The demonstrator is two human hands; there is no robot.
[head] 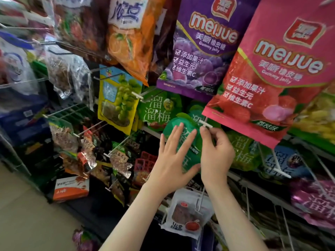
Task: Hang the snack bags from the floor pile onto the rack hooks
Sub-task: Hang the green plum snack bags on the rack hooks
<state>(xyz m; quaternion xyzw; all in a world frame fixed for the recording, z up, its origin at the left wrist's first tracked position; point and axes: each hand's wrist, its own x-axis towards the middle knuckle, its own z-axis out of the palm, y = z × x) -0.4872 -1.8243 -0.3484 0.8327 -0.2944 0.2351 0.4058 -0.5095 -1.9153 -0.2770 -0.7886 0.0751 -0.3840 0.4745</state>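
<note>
Orange box [70, 189]: low at the rack foot, well to the left of the left hand.
Purple bag [83, 240]: on the floor, below and left of the left forearm; probably pile stock.
Yellow grape bag [117, 98]: hanging, above and left of the left hand.
Left hand [172, 156]: open, with straight fingers laid flat on the bag's front and the thumb spread under its lower edge.
Green snack bag [191, 152]: between the two hands, upright, its top beside the hook tip. Whether its hole is on the wire yet cannot be told.
Hook [205, 123]: white T-tipped wire, just above the right fingertips.
Right hand [215, 153]: fingers curled, apparently pinching the hook wire just under its tip.
Pink gummy bag [272, 78]: hanging above the right hand, its lower edge close over the hook tip.
Step in hand (judged): threading the bag's hang hole onto the hook.
Handling note: steady the wire with the right hand. Keep the bag's top flat and square to the tip, then slide it back with the left palm. Mind the pink bag crowding from above.
</note>
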